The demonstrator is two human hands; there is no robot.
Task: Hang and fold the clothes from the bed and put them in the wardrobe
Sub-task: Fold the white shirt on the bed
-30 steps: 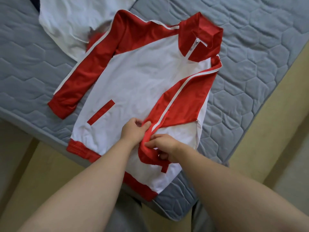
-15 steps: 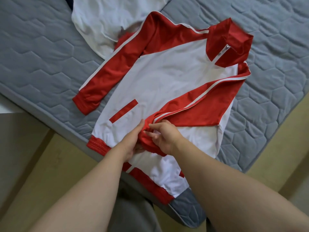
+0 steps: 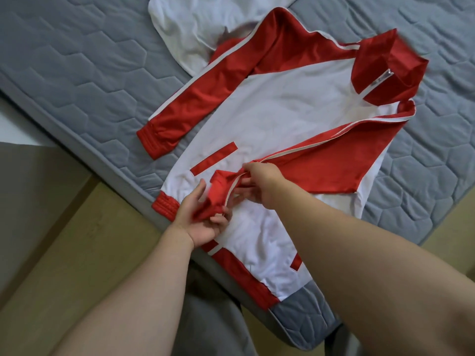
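Floor (image 3: 102, 253): tan, smooth, lower left; a further strip at the right edge. Grey-brown band (image 3: 30, 201): darker, alongside it. White patch (image 3: 15, 124): left edge, unidentifiable.

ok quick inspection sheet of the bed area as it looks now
surface: grey quilted mattress, the jacket's hem lying at its near edge
job's things: red and white track jacket lies flat, zip side up; folded sleeve is laid across the front; other sleeve lies out beside the body
clutter: white garment at the far edge, touching the jacket's shoulder
hands: left hand holds the cuff of the folded sleeve; right hand pinches the folded sleeve just beside it
cables: nothing seen
surroundings: tan floor beside the bed; the person's grey trousers below
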